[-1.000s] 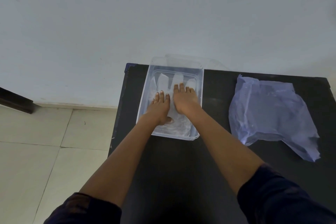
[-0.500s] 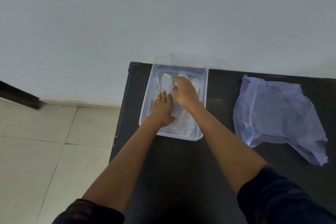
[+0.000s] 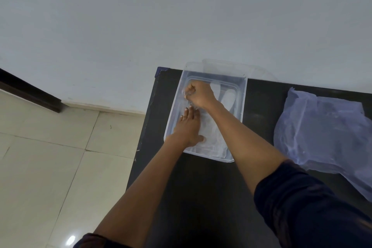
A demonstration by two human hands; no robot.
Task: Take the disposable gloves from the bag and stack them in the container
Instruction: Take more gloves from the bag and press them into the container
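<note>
- Head view looks down on a clear plastic container [image 3: 242,94] standing at the far left corner of a black table [image 3: 201,197], close to the wall.
- Thin see-through gloves [image 3: 213,137] lie flat inside the container, finger ends toward its far wall; two pale finger shapes show beside the right wrist.
- Left hand [image 3: 189,129] lies open and flat, palm down, on the near part of the gloves inside the container, pinning them.
- Right hand [image 3: 199,94] is curled closed at the container's far left part, and seems to pinch a glove finger, though the film is too clear to be sure.
- A crumpled bluish bag [image 3: 322,133] lies to the right of the container, apart from it; whether more gloves remain inside cannot be told.
- Judging by their look, the gloves are nearly weightless, limp and slippery film that clings, creases and slides on itself.
- Best hold is likely a light pinch at the cuff or a fingertip, with a flat palm keeping the pile from shifting.
- Hard pulling could stretch or tear the film, and the light container may slide too.
</note>
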